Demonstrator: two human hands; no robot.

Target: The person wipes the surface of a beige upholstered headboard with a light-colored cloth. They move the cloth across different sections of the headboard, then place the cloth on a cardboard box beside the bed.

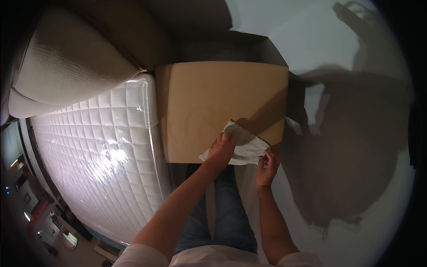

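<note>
A pale cloth with a darker edge lies partly folded over the near edge of a tan, box-like bedside cabinet. My left hand has its fingers curled on the cloth's left part, against the cabinet top. At the cloth's right corner, beside the cabinet's near right corner, my right hand pinches the fabric. The cloth spans the space between both hands. Part of the left fingers is hidden behind the back of that hand.
A quilted white mattress in shiny clear plastic stands close along the cabinet's left side. Behind it rises a cream padded headboard. A white wall with my shadow is on the right. My legs are just in front of the cabinet.
</note>
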